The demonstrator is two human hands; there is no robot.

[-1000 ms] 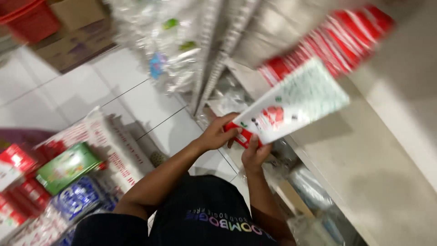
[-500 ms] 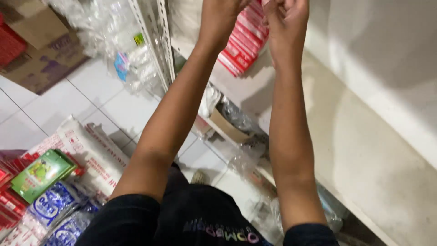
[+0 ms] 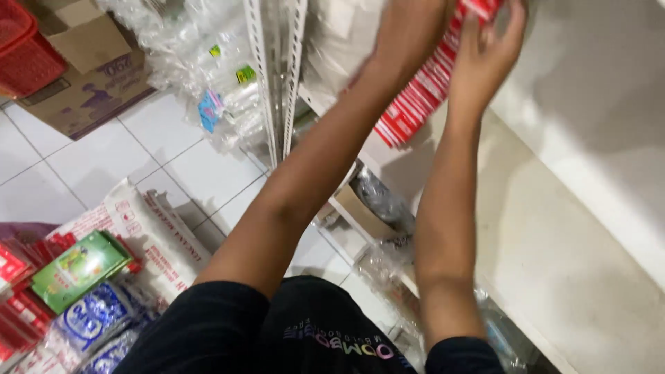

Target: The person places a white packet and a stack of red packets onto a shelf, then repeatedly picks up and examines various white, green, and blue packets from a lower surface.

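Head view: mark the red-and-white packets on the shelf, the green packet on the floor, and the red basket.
red-and-white packets [image 3: 409, 114], head view, on the striped edges of the stack below the hands.
green packet [image 3: 80, 266], head view, middle of its front face.
red basket [image 3: 28, 59], head view, on its slatted side wall.

Both hands [image 3: 450, 41] raised, arms outstretched

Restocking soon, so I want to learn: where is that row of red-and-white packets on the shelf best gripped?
Probably by the near end, from the front: the red-and-white packets stand on edge in a tight row, so their ends face out. The hands, left and right, sit on its upper part.
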